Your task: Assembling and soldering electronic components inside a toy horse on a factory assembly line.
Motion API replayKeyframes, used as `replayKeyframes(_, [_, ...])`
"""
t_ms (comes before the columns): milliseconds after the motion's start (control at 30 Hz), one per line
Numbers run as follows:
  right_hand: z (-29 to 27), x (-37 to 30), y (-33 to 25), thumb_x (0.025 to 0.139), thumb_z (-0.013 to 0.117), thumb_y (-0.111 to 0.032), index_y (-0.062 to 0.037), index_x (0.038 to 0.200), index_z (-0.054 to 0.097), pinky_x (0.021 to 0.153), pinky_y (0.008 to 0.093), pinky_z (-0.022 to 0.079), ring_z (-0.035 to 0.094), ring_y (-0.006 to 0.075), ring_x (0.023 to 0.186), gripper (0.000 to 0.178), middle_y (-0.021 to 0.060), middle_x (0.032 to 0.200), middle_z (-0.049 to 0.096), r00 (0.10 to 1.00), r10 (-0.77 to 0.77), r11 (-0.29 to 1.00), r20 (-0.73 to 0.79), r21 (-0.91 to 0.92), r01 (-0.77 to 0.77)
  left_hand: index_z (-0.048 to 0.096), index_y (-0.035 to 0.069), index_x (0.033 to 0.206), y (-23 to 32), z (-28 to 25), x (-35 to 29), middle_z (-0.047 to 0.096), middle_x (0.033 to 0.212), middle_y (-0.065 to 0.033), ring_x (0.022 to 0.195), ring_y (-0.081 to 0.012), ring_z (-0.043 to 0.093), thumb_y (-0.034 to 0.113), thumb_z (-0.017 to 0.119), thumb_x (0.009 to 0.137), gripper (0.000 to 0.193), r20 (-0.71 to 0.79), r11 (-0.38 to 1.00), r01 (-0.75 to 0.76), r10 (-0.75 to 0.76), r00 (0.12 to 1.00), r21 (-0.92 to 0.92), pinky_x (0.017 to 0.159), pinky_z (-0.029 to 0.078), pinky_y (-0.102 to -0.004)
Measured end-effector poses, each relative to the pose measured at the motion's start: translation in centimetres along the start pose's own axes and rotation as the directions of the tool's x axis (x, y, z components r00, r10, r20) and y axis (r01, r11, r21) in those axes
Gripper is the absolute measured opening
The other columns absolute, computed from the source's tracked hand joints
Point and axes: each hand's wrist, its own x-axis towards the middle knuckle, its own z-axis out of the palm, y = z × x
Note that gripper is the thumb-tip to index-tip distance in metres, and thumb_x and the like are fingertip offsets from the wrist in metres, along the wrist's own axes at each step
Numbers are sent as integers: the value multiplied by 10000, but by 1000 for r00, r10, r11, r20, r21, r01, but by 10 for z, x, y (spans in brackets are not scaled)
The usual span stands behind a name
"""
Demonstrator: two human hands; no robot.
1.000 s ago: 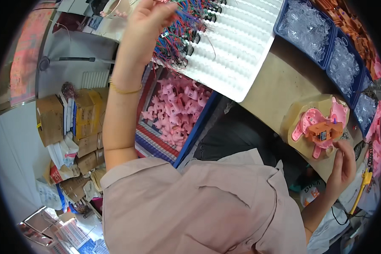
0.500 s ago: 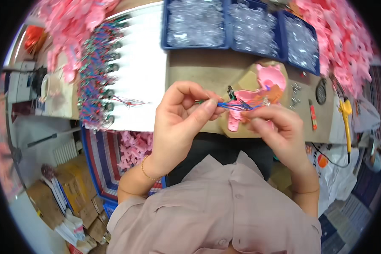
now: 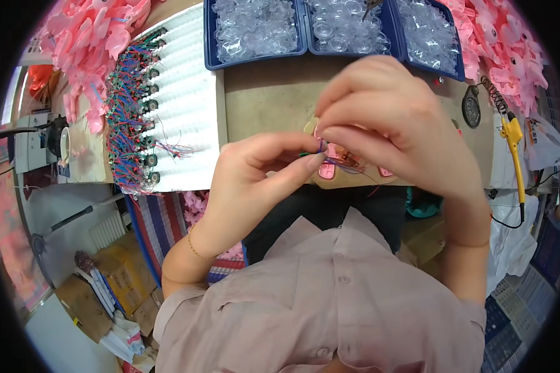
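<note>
My left hand (image 3: 261, 171) pinches a bundle of thin coloured wires (image 3: 347, 165) between thumb and forefinger, above the table's front edge. Loose wire ends trail to the right over a pink plastic toy shell (image 3: 327, 170). My right hand (image 3: 395, 121) is raised just right of the left fingertips, thumb and fingers pressed together. Whatever is between them is too blurred and small to make out. This hand covers most of the shell, which lies on a yellowish pad (image 3: 348, 182).
Blue trays (image 3: 261, 63) of clear plastic parts line the back. At left, a white ridged tray (image 3: 196, 124) holds rows of wired components (image 3: 130, 118). Pink parts pile up (image 3: 106, 31) in both far corners. A yellow soldering iron (image 3: 514, 149) stands at right beside a black oval object (image 3: 471, 107).
My right hand has risen up and left, closer to the left fingertips, and now hides the pink shell. My left hand still pinches the wires and has shifted slightly.
</note>
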Motion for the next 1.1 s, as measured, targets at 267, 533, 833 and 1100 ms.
replayKeyframes(267, [-7, -26, -42, 808, 617, 23, -10, 962, 651, 671, 258, 460, 592, 165, 781, 160, 102, 848, 637, 943, 97, 994, -320, 85, -74, 523, 26, 999, -12, -15, -7, 649, 932, -87, 805, -163, 671, 116, 540, 945, 106, -200, 838, -23, -103, 974, -545, 732, 530, -247])
replayKeyframes(533, [8, -41, -49, 815, 574, 56, 31, 935, 645, 673, 266, 452, 573, 151, 748, 143, 87, 840, 622, 865, 387, 919, -320, 211, -333, 549, 33, 967, -20, -6, -7, 639, 904, -82, 838, -130, 609, 74, 584, 912, 78, -233, 929, -222, 155, 960, -297, 753, 479, -253])
replayKeyframes(833, [15, -22, -10, 783, 669, -65, -25, 889, 629, 647, 325, 446, 572, 227, 723, 120, 81, 811, 600, 972, 187, 978, 140, 63, -197, 653, 81, 864, -19, -19, 1, 626, 853, -9, 777, -205, 521, 84, 697, 609, 259, 255, 189, -602, 779, 572, 776, 669, 436, -324])
replayKeyframes(1100, [15, -26, 3, 804, 666, -77, -28, 922, 594, 618, 305, 454, 588, 195, 726, 147, 62, 828, 591, 912, 193, 876, 363, 354, -326, 613, 41, 930, -26, -14, 9, 615, 863, -79, 788, -212, 618, -34, 666, 762, 191, 143, 669, -661, 658, 739, 341, 658, 497, -309])
